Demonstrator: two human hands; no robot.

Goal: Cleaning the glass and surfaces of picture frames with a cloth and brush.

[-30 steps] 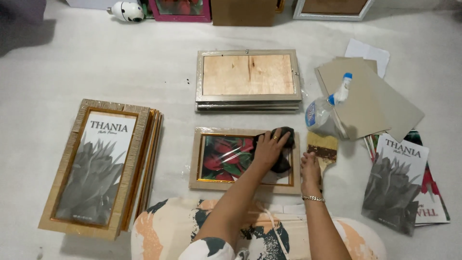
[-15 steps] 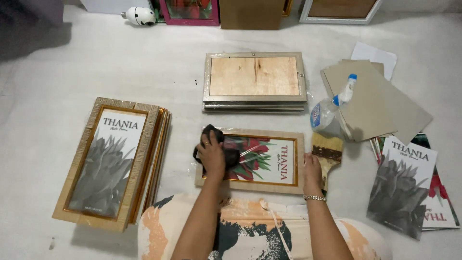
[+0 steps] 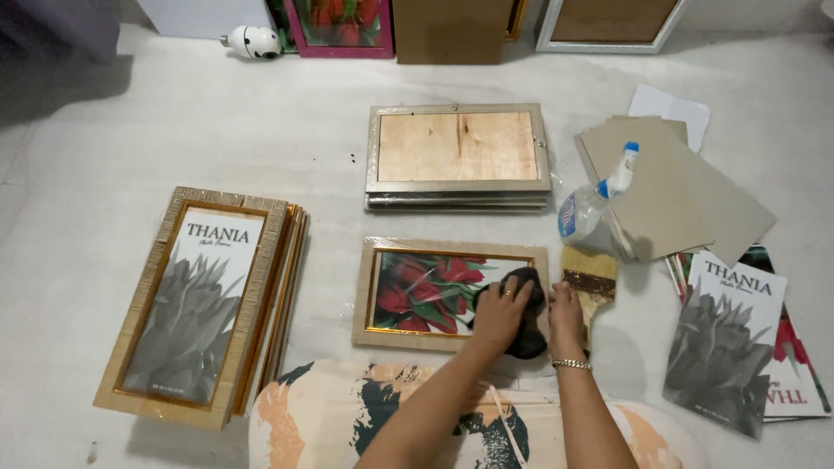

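A beige and gold picture frame [image 3: 373, 291] wrapped in clear film lies flat in front of me, showing red flowers. My left hand [image 3: 499, 314] presses a dark cloth [image 3: 527, 334] onto the frame's right end. My right hand [image 3: 565, 314] rests flat on the frame's right edge, next to a wide paintbrush [image 3: 589, 276].
A stack of similar frames [image 3: 191, 304] lies at the left. A stack of frames lying face down [image 3: 458, 156] sits behind. A spray bottle [image 3: 591, 204], grey cardboard sheets [image 3: 678, 187] and printed inserts [image 3: 730, 339] lie at the right. More frames lean along the far edge.
My left hand has swept the cloth from the frame's left end across to its right end. My right hand stays at the right edge.
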